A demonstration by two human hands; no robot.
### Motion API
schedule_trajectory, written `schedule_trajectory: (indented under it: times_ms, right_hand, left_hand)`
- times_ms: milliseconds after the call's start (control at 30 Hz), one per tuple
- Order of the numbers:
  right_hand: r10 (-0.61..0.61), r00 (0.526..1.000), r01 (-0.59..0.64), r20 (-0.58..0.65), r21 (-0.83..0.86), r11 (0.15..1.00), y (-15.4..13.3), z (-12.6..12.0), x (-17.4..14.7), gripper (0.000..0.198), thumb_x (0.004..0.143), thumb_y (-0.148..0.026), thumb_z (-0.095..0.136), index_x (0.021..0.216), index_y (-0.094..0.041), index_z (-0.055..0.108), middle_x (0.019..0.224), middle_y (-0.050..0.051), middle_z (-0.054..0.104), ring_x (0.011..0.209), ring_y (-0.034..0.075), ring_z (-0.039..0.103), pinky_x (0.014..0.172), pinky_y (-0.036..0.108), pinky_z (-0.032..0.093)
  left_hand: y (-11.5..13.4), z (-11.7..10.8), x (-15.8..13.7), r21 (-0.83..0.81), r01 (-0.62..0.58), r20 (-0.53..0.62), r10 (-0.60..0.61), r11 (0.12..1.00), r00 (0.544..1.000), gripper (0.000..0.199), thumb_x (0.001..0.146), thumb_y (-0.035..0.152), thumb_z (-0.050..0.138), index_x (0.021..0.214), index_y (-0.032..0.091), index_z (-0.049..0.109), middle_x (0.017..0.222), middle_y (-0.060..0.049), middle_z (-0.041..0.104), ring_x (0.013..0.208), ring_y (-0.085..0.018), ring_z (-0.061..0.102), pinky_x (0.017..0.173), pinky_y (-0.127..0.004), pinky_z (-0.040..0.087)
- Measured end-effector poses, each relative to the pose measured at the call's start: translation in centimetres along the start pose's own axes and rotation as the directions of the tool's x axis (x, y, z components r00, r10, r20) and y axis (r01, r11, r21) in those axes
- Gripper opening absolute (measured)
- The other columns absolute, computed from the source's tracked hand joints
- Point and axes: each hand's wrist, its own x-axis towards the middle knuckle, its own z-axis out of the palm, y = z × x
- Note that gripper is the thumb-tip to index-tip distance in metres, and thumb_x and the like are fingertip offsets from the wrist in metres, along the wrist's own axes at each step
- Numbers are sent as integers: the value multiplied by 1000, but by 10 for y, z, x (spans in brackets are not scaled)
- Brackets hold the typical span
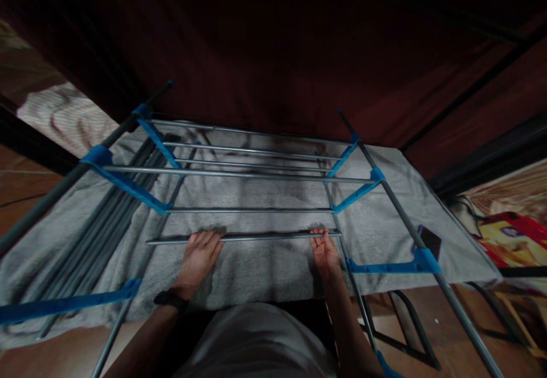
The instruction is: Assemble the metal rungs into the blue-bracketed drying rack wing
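A loose grey metal tube (pixel 265 236) lies crosswise in front of me, held near both ends. My left hand (pixel 204 252) is closed over it towards its left end. Near the right end, my right hand (pixel 323 247) grips it with the fingers curled round from below. Around my hands stands a rack frame of grey tubes joined by blue plastic brackets (pixel 354 198). Several crossbars (pixel 243 173) span its far half between the two sides. The tube's right end is close to the frame's right inner pole (pixel 347 258); whether they touch, I cannot tell.
Several loose grey tubes (pixel 102 224) lie side by side on the left of the grey cloth (pixel 273 275). A phone (pixel 429 241) rests by the right pole. Dark red curtains (pixel 273 53) hang behind. A red and yellow package (pixel 513 235) is at the right, above metal chair legs (pixel 414 326).
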Motion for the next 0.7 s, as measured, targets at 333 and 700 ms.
schedule_trajectory:
  times_ms: [333,700]
  right_hand:
    - [16,1000,-15,22,-28,999,-7,-18,6,11,85,-34,76,88,-26,69,93,-2,73,100,13,72,112,38,53]
    - [-20,1000,21,6,-74,997,-13,-16,-5,7,88,-30,69,88,-36,74,124,-1,72,140,19,57,129,46,33]
  left_hand:
    - [10,-4,-5,19,114,8,-114,993,993,29,105,27,41,110,19,69,100,-11,69,99,-27,62,98,-47,44]
    - [16,-8,-5,25,187,60,-189,982,980,27,106,24,42,110,19,68,104,-10,68,101,-26,59,98,-44,42]
